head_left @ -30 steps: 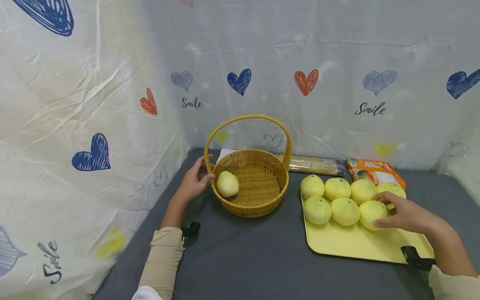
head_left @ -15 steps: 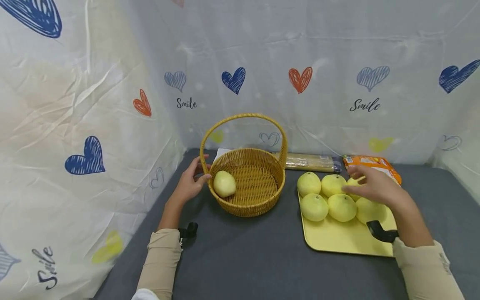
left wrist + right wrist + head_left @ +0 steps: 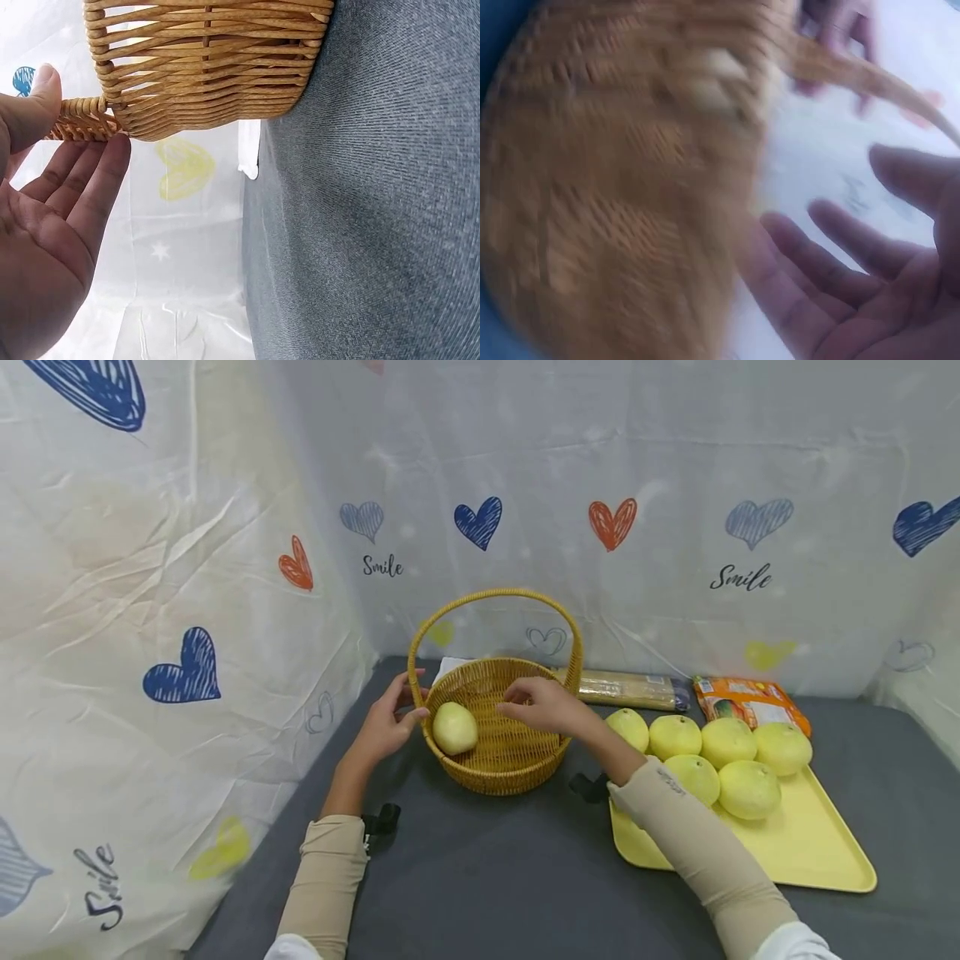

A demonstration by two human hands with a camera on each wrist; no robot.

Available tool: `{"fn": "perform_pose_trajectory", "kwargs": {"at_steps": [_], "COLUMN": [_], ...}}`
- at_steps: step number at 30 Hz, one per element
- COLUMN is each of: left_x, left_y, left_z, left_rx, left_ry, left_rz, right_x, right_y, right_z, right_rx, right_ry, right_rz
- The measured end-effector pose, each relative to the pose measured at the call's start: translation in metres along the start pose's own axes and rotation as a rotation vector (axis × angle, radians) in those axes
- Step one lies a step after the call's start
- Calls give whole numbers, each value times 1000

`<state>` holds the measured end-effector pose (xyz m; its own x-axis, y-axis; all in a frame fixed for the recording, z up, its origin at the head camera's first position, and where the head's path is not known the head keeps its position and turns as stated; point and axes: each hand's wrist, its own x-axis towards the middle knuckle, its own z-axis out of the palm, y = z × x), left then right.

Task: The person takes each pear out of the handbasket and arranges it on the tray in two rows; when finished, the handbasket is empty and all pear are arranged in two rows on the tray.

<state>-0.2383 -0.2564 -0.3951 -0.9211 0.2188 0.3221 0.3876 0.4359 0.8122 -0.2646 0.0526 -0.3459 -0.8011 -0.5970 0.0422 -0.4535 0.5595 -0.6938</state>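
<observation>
A round wicker basket (image 3: 517, 772) with a tall hooped handle stands upright on the table, one pale yellow-green fruit (image 3: 454, 728) at the left inside it. My left hand (image 3: 384, 722) grips the left foot of the basket handle (image 3: 81, 112), thumb on one side and fingers on the other. Over the right half of the basket hovers my right hand (image 3: 543, 703), fingers loosely bent and holding nothing. The right wrist view is blurred, but the palm shows bare. Several similar fruits (image 3: 750, 789) sit in two rows on a yellow tray (image 3: 817, 852); my right forearm covers its front left part.
Behind the basket lies a long clear-wrapped pack of thin sticks (image 3: 630, 690), with an orange packet (image 3: 750, 697) to its right. A white patterned sheet (image 3: 660, 443) hangs at the back and left. Grey cloth (image 3: 487, 877) covers the table.
My right hand has moved left, from the fruits on the tray to above the basket, with nothing in it. My left hand stays at the basket handle.
</observation>
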Motion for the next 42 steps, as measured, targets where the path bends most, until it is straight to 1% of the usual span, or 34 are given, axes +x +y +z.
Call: {"fn": "perform_pose_trajectory", "kwargs": {"at_steps": [3,6,10,12,17,19,22,27,30,32,36,38,42], "left_x": [0,0,2,1,2,3,4,4,4,4,3,2,-1], "left_y": [1,0,0,0,2,4,5,6,6,6,5,4,2], "left_z": [0,1,3,4,4,2,0,-1,-1,-1,0,0,1], "left_rx": [5,-1,-5,-4,-10,-12,-12,-4,1,1,-3,-2,-4], "left_ry": [1,6,3,1,5,8,9,8,9,12,13,6,-1], "left_rz": [-6,-1,13,15,17,18,12,5,9,11,5,7,2], "right_x": [24,40,50,52,54,54,56,55,54,52,43,37,23], "right_y": [-4,-6,-3,-1,0,-2,-3,-3,-1,0,5,8,13], "right_z": [24,43,60,64,64,61,60,59,59,58,55,53,48], "right_rx": [6,9,46,93,256,280,253,188,178,195,234,237,231], "right_ry": [-29,-65,-112,-124,-92,-76,-79,-80,-73,-67,-41,-18,19], "right_rz": [25,35,38,44,72,80,69,10,-24,-44,-78,-86,-81]}}
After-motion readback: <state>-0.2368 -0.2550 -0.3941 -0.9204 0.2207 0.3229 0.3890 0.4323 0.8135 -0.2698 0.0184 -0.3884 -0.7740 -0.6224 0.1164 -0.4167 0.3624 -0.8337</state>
